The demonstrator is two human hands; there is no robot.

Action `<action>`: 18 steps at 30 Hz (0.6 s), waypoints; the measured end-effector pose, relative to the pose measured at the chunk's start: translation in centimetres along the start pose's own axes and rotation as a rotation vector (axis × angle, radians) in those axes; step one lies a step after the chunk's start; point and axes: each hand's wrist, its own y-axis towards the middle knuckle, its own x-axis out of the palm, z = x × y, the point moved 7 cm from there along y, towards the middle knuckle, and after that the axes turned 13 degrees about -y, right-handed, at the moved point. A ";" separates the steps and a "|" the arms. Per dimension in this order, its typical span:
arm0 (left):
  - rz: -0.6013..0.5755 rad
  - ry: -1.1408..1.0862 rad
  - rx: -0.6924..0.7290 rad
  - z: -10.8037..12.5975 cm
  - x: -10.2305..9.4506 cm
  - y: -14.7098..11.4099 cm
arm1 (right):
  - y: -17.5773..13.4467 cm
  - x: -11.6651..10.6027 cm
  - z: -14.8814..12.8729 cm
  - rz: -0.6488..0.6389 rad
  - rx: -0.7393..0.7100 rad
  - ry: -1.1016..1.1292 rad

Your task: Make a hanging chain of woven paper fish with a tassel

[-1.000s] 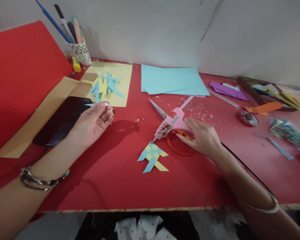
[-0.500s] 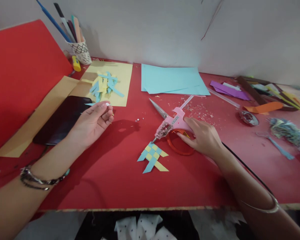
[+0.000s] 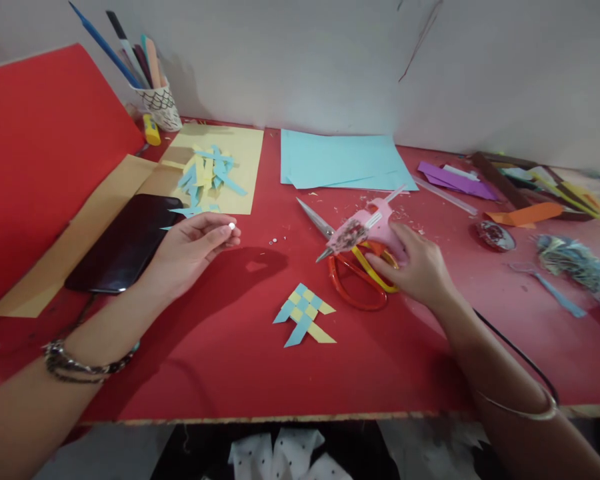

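Observation:
Between the thumb and finger of my left hand [image 3: 193, 245] is a small round white piece [image 3: 231, 227], held over the red table. My right hand [image 3: 417, 263] grips a pink hot glue gun [image 3: 363, 227], its metal nozzle pointing down to the left, with a clear glue stick out of its back. Below the nozzle, on the table, lies a woven blue-and-yellow paper fish [image 3: 305, 313]. Under the glue gun rest scissors [image 3: 360, 293] with red and yellow handles, partly hidden by the gun and hand.
Several tiny white bits [image 3: 274, 240] lie mid-table. A black phone [image 3: 123, 243] is beneath my left forearm's far side. Paper strips [image 3: 213, 170], blue sheets [image 3: 345, 160] and a pen cup [image 3: 163, 107] stand toward the wall. A thread bundle [image 3: 575, 263] lies at the right.
The glue gun has lifted away from the paper fish's tip, moving up and right. My left hand has shifted slightly right and turned, still pinching the white piece.

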 end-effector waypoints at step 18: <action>-0.456 0.813 0.305 -0.8 4.5 -3.0 | -3.0 -2.6 -8.5 -0.146 -0.661 0.234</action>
